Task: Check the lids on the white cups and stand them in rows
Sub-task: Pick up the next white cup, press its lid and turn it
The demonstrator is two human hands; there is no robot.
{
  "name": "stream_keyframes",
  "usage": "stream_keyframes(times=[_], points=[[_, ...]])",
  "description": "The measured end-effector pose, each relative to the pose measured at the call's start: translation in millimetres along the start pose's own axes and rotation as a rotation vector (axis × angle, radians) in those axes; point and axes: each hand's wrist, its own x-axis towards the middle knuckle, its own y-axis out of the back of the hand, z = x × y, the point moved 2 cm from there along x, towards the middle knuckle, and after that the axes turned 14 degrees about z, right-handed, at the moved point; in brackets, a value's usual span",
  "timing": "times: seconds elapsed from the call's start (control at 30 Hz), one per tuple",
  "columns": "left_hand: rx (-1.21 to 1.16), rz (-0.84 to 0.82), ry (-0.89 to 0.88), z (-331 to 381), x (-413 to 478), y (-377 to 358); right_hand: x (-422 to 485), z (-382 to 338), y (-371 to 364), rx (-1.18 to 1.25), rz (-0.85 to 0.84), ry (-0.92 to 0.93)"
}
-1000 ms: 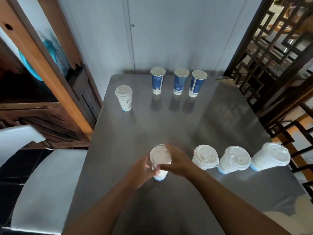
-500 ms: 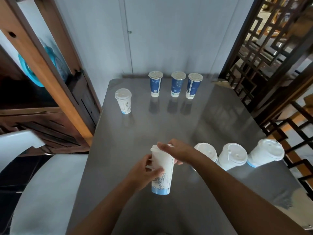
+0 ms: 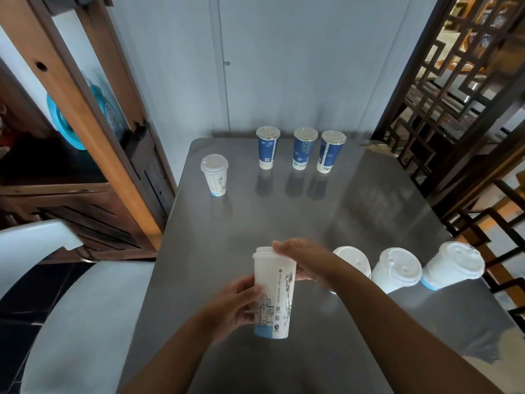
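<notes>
Left hand (image 3: 235, 302) gripping cup (image 3: 274, 291), right hand (image 3: 308, 263) clasping lid (image 3: 263, 250): press rim evenly, don't crush wall.

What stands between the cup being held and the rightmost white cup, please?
In the head view, two: a white cup partly behind the right hand, and a second white cup.
</notes>
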Motion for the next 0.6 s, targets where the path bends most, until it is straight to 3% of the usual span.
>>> stream_keyframes(times=[0.2, 0.4, 0.6], points=[[0.044, 0.028, -0.046, 5, -1, 0, 2, -7, -7, -0.163, 0.06, 0.081], [0.254, 0.203, -0.256, 19, 5, -2, 3, -10, -17, -0.437, 0.325, 0.255], [0.476, 0.25, -0.396, 12, 20, 14, 2, 6, -36, -0.482, 0.287, 0.351]])
